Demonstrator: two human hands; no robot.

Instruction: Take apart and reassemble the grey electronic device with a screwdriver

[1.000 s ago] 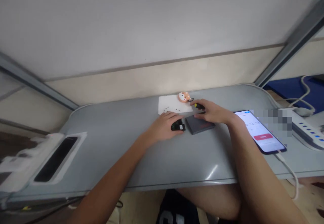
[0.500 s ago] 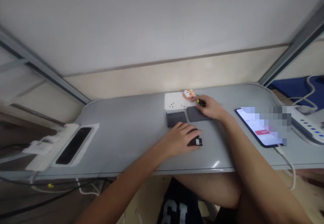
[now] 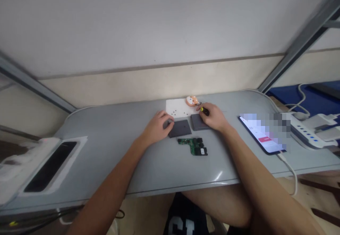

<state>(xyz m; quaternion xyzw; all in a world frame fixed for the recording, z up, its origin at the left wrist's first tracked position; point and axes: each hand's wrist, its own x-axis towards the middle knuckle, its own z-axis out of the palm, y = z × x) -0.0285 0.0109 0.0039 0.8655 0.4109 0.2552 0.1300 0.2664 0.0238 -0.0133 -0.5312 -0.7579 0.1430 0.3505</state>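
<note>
Our right hand [image 3: 214,116] grips a screwdriver [image 3: 205,111] roughly left-to-right, yellow end [image 3: 202,109] left, while our left hand [image 3: 158,126] pinches a grey cover [image 3: 181,128].

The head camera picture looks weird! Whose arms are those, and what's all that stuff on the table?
There's no robot here, just a person. The camera sits on their head, looking down, so you see their own arms reaching forward.

The left hand touches a flat dark panel at its edge. The right hand holds a black tool with a yellow end, beside a second dark panel.

On the grey table, nearer the person, lies a green circuit board. Behind the panels is a white sheet with tiny dark specks, too small to name, and an orange-and-white animal-faced thing. A lit phone lies on the right.
</note>
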